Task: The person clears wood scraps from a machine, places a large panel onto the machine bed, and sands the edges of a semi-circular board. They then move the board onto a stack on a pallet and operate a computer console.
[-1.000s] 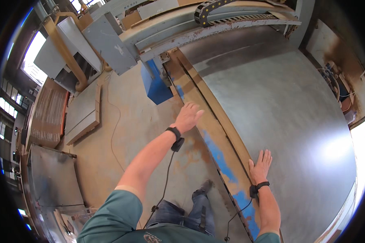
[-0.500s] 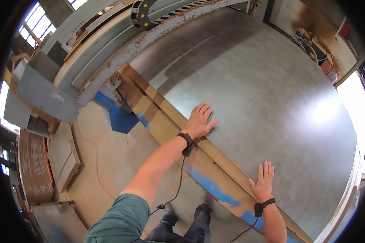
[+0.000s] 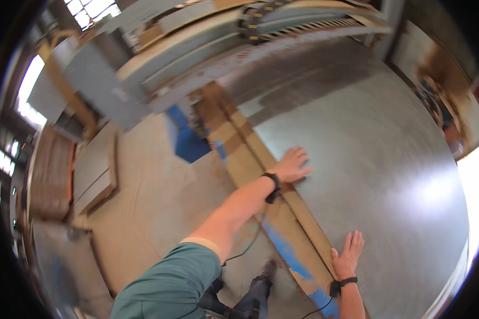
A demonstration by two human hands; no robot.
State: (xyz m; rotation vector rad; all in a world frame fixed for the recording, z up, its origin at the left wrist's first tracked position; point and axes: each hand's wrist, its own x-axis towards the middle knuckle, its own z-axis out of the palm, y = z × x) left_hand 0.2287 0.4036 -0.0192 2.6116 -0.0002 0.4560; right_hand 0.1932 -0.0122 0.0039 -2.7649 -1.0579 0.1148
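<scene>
A large grey metal sheet [image 3: 372, 154] lies flat on my right, with a dark streak near its far end. Along its near side runs a long tan ledge [image 3: 250, 165] with patches of blue paint. My left hand [image 3: 291, 165] rests palm down on the sheet close to that ledge, fingers spread and holding nothing. Nearer to me, my right hand [image 3: 348, 256] also lies flat at the sheet's edge, its fingers stretched out. Both wrists wear black bands with cords.
A large grey machine with a long beam [image 3: 197, 74] stands across the far end. A blue bracket [image 3: 191, 143] juts out beside the ledge. Stacked brown panels [image 3: 50, 175] and a flat board [image 3: 97, 170] are at the left, and my feet stand on the floor below.
The whole view has turned, so the machine and ledge appear shifted rightward. Both hands still lie flat at the sheet's edge, and the picture is more blurred.
</scene>
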